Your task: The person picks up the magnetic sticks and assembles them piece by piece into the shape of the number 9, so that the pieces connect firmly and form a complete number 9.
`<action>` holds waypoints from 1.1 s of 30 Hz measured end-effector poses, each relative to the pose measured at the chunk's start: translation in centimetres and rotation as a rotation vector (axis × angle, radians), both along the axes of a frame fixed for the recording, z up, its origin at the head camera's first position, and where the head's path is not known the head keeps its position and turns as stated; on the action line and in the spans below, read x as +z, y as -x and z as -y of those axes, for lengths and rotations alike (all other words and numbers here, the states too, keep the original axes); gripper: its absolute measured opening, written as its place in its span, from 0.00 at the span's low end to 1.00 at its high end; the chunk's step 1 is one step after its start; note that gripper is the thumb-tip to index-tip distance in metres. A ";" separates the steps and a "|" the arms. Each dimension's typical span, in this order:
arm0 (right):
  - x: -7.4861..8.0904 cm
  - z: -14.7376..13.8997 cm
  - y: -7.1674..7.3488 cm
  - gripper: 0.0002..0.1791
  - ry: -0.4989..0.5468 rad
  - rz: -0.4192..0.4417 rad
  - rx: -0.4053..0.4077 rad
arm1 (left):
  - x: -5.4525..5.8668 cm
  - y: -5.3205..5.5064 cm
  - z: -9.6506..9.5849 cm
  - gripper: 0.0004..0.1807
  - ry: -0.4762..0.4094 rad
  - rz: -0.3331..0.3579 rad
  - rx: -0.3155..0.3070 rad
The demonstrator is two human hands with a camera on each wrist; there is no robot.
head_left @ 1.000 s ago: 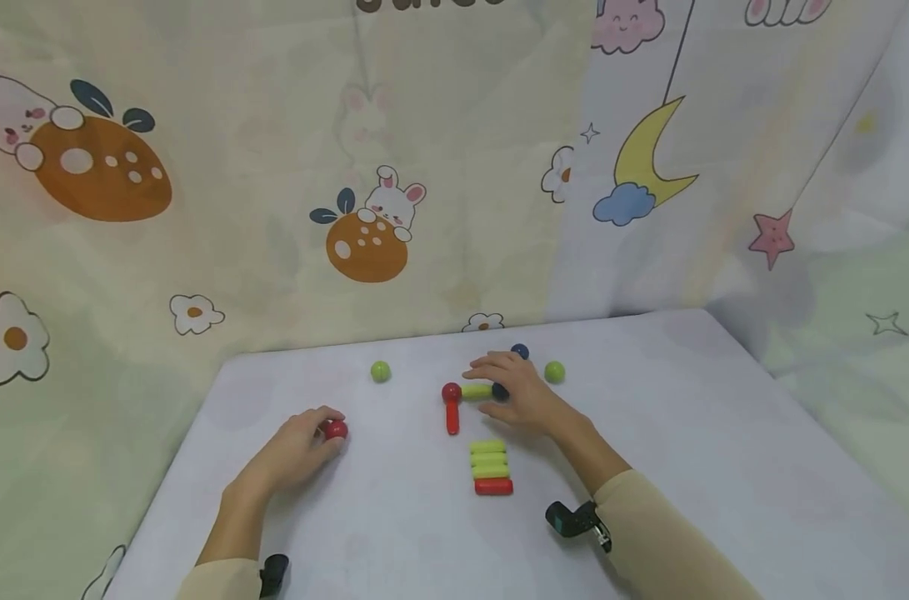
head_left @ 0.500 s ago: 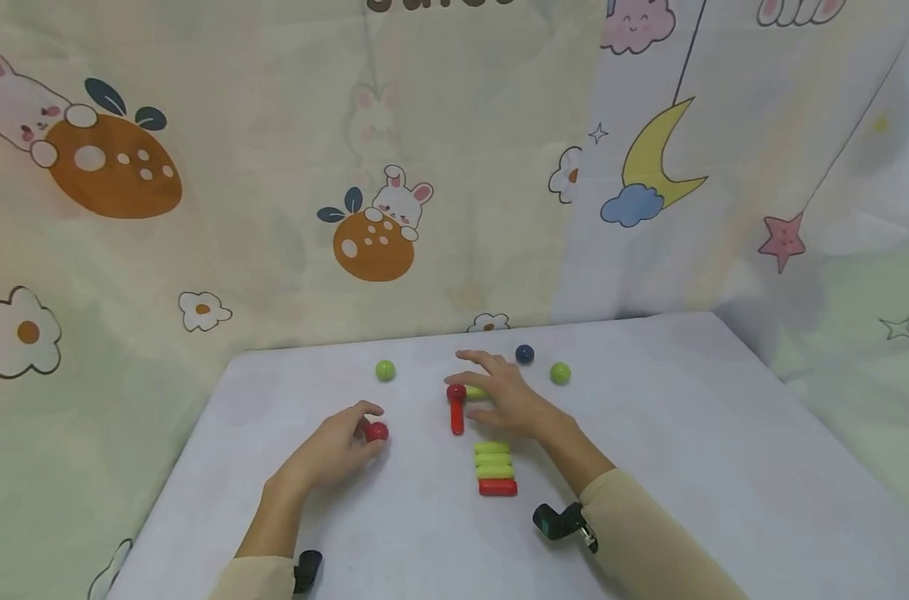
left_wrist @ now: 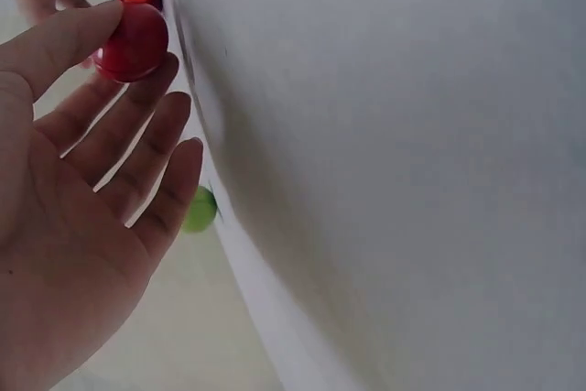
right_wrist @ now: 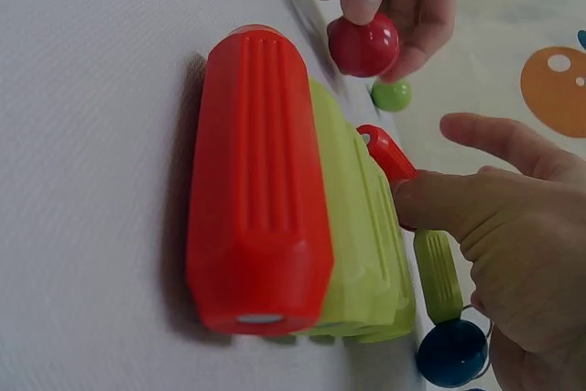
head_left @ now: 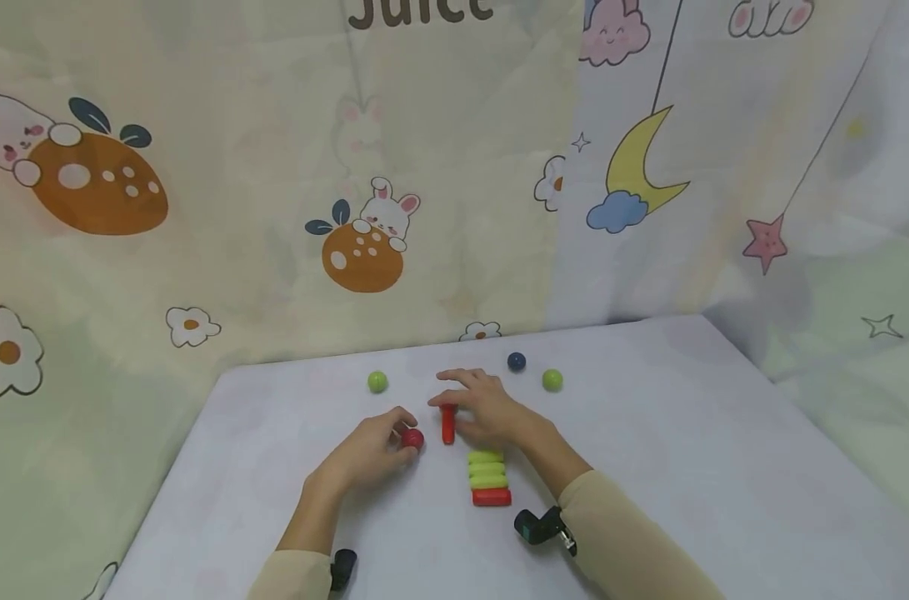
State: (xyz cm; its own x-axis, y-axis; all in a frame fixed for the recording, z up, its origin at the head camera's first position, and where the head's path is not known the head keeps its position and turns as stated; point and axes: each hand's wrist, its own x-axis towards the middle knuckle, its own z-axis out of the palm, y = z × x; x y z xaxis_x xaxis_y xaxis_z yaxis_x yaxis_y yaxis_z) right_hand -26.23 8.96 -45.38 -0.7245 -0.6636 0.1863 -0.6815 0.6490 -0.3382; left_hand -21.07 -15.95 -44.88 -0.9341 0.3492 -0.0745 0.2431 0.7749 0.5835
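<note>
My left hand point(head_left: 372, 450) pinches a red ball point(head_left: 412, 439) between thumb and fingertips, just left of a joined set of pieces. In that set, a red rod point(head_left: 447, 425) points toward me from another red ball, mostly hidden behind my right hand point(head_left: 493, 410). A yellow-green rod point(right_wrist: 439, 276) runs right from this corner to a dark blue ball point(right_wrist: 453, 354). Spread over the set, my right hand has its thumb point(right_wrist: 439, 200) right at the corner where the red rod joins, and a straight finger point(right_wrist: 485, 135) stands apart from it.
Near me lies a row of several yellow-green rods point(head_left: 487, 469) with a red rod point(head_left: 491, 497) at its near end. Farther back sit a green ball point(head_left: 377, 382) on the left, a dark blue ball point(head_left: 516, 362) and another green ball point(head_left: 552, 380) on the right.
My left hand has carried the red ball rightward, close to the red rod of the set. My right hand has shifted left from the dark blue ball to the red corner.
</note>
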 end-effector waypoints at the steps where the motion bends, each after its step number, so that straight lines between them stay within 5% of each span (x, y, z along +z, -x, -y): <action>1: -0.1 0.0 0.1 0.27 -0.009 0.005 0.001 | 0.0 0.0 -0.2 0.18 0.004 0.003 -0.012; 19: -0.7 0.3 0.8 0.15 -0.026 0.050 -0.013 | -0.1 0.0 -2.1 0.13 -0.007 -0.025 -0.121; 33: -1.2 0.2 1.0 0.15 0.027 0.050 -0.017 | -0.2 -0.1 -2.5 0.21 -0.060 0.024 -0.069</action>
State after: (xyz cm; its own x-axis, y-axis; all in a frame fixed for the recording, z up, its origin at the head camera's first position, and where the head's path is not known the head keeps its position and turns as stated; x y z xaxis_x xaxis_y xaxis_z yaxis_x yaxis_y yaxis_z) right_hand -27.25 8.81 -46.55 -0.7447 -0.6461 0.1671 -0.6519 0.6507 -0.3895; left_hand -20.97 -13.42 -45.11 -0.9060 0.4168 -0.0732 0.2801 0.7201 0.6348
